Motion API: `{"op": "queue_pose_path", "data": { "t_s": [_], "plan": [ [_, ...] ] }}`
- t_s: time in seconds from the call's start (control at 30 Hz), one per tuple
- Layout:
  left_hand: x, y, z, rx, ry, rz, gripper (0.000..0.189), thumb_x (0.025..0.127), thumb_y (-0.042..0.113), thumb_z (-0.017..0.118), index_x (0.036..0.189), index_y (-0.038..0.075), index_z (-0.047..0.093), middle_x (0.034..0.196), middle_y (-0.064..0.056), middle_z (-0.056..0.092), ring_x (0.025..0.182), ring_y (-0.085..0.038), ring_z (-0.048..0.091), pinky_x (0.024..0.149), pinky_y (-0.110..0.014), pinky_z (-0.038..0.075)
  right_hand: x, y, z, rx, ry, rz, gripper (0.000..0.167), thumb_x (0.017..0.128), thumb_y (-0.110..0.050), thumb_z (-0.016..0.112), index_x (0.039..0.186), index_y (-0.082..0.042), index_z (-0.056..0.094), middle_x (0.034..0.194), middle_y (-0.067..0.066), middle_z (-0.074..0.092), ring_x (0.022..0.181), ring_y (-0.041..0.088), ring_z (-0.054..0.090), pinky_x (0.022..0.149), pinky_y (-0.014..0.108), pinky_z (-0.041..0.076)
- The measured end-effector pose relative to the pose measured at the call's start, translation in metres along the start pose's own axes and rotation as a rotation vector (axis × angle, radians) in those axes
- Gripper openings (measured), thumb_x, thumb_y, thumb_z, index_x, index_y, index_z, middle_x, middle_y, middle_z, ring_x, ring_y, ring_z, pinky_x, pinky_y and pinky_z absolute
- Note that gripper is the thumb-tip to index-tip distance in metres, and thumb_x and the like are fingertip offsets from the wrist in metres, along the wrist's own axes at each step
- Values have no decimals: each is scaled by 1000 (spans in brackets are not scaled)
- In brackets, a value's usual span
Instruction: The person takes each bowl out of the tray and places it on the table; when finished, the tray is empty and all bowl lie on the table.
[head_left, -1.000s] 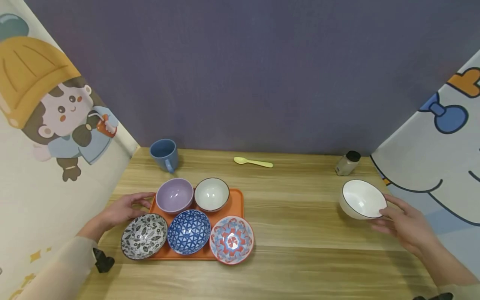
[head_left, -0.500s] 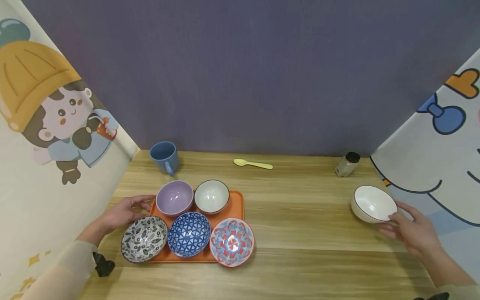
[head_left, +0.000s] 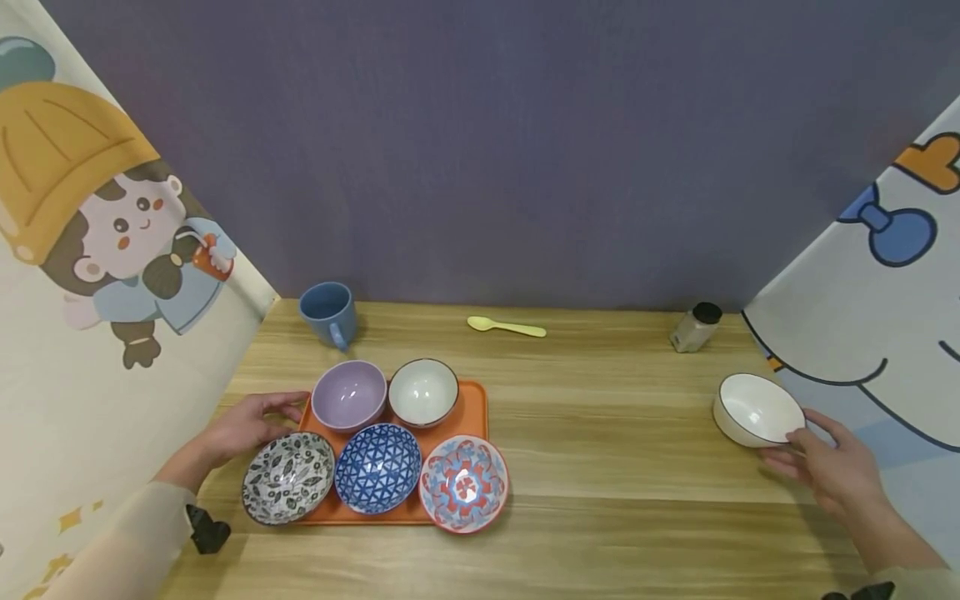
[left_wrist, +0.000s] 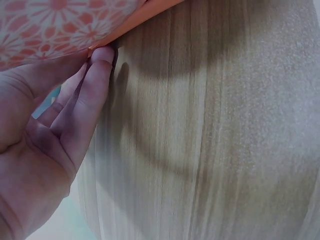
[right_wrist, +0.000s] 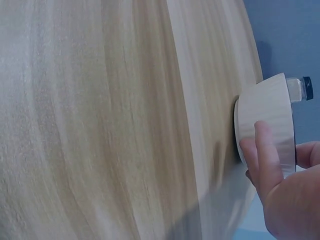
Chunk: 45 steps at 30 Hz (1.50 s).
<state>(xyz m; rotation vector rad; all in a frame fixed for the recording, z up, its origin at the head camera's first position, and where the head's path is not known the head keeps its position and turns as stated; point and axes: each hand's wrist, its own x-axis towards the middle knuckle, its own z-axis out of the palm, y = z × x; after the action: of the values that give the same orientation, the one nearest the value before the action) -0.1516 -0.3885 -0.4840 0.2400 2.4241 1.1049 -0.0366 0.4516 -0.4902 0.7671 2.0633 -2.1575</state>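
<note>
At the right of the table my right hand (head_left: 836, 458) holds a white bowl (head_left: 757, 408) with a thin dark rim. The thumb hooks over that rim and the fingers lie along the outer wall, as the right wrist view shows. The bowl's base is right at the tabletop. On the left, my left hand (head_left: 247, 429) pinches the left edge of an orange tray (head_left: 472, 408) between thumb and fingertips. A black-and-white leaf-patterned bowl (head_left: 289, 477) overhangs the tray beside this hand. Its red-patterned underside (left_wrist: 55, 25) fills the left wrist view's top corner.
Also on the tray are a purple bowl (head_left: 349, 396), a pale dark-rimmed bowl (head_left: 423, 392), a blue triangle-patterned bowl (head_left: 378, 468) and a red-and-blue bowl (head_left: 464, 483). Behind stand a blue mug (head_left: 328, 315), a yellow spoon (head_left: 506, 327) and a black-lidded jar (head_left: 696, 327).
My right hand has moved the white bowl to the right and slightly nearer, with little motion in the last half second. My left hand stays at the tray's edge.
</note>
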Motion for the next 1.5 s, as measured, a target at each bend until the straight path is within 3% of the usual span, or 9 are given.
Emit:
{"op": "queue_pose_path", "data": {
  "t_s": [0.2, 0.43, 0.53, 0.67, 0.83, 1.07, 1.23, 1.43, 1.5],
  "plan": [
    [2, 0, 0, 21, 0, 16, 63, 91, 1, 68, 151, -1, 47, 120, -17, 68, 111, -31, 59, 77, -27, 54, -3, 0, 0, 38, 10, 11, 83, 105, -7, 49, 165, -17, -8, 86, -14, 62, 79, 28, 78, 78, 43, 61],
    [1, -1, 1, 18, -1, 13, 64, 91, 1, 68, 151, 0, 47, 120, -16, 67, 109, -30, 59, 77, -28, 53, -4, 5, -1, 28, -19, -9, 87, 107, -13, 53, 164, -21, -12, 134, 48, 26, 85, 27, 78, 83, 45, 60],
    [0, -1, 1, 16, -1, 13, 64, 91, 0, 67, 151, 0, 47, 119, -16, 67, 110, -31, 58, 77, -27, 53, -5, 6, 1, 18, -32, -19, 92, 105, -16, 57, 164, -22, -14, 145, 50, 2, 86, 25, 78, 83, 44, 60],
    [0, -1, 1, 10, 4, 16, 63, 91, 0, 67, 151, -1, 47, 119, -17, 67, 110, -31, 59, 76, -28, 53, -8, 6, 3, -7, -49, -35, 101, 102, -16, 64, 163, -21, -17, 138, 52, 17, 86, 22, 78, 81, 44, 60],
    [1, -3, 2, 28, 11, 25, 64, 91, 1, 68, 151, 0, 47, 119, -16, 68, 111, -31, 59, 78, -27, 53, -8, 1, 0, -53, -80, -16, 107, 100, -12, 66, 162, -18, -20, 98, -2, 64, 87, 14, 77, 79, 41, 61],
    [0, -5, 4, 12, 3, 14, 64, 91, 1, 67, 152, 0, 47, 121, -17, 67, 114, -33, 59, 79, -29, 54, -11, -16, -2, -411, -106, -53, 102, 103, -25, 62, 155, 10, -19, 140, 54, 22, 87, -1, 70, 80, 38, 62],
    [1, -3, 3, 15, 1, 8, 64, 91, 2, 68, 152, 0, 46, 122, -17, 67, 115, -34, 59, 81, -29, 54, -16, -34, -3, -616, -93, -56, 102, 105, -38, 57, 154, 13, -17, 151, 54, 8, 83, -14, 55, 78, 31, 61],
    [0, 0, 1, 21, -4, 2, 64, 91, 1, 67, 152, 1, 47, 120, -16, 67, 112, -32, 58, 79, -29, 53, -23, -57, 7, -779, -39, -109, 103, 103, -45, 58, 156, 13, -9, 151, 52, 16, 104, 30, 63, 68, 21, 55],
    [0, 0, 0, 26, -1, 7, 64, 90, 1, 67, 151, 1, 47, 120, -16, 67, 111, -31, 58, 79, -29, 53, -26, -63, 14, -786, -25, -151, 101, 103, -44, 59, 158, 11, -5, 151, 51, 18, 103, 23, 64, 66, 19, 54]
  ]
}}
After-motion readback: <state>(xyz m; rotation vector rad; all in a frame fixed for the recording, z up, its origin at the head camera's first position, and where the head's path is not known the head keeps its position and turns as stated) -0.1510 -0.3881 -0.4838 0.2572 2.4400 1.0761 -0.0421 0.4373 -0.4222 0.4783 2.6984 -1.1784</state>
